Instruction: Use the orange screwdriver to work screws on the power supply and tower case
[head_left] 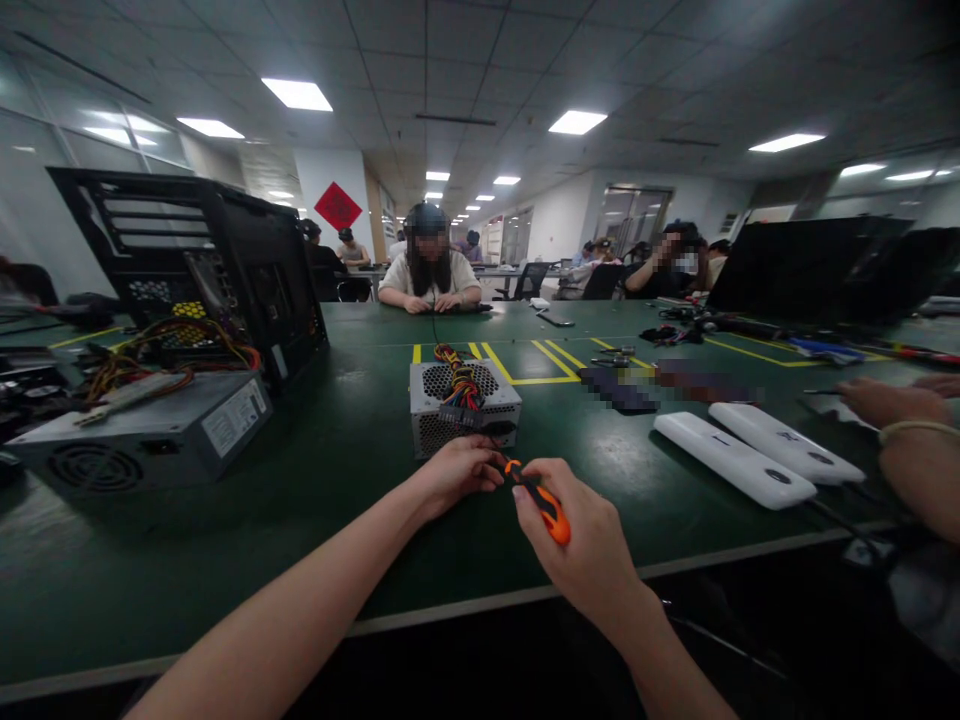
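Note:
A screwdriver [553, 518] with an orange and black handle is gripped in my right hand [589, 535], its shaft pointing away and to the left. Beside the shaft, the curled fingers of my left hand [463, 472] come together; whatever they pinch is too small or hidden to make out. Directly behind my left hand sits a grey metal power supply [426, 437] with a perforated casing. A bundle of coloured cables [459, 380] with a dark connector [459, 415] lies on top of it. My left hand overlaps the power supply's lower front edge.
An open black computer case [292, 300] stands at left, with another power supply [161, 440] before it. Two white power banks [731, 460] lie at right, near another person's hand [892, 400]. Tools and dark monitors are farther right. Someone sits across the green table [360, 400].

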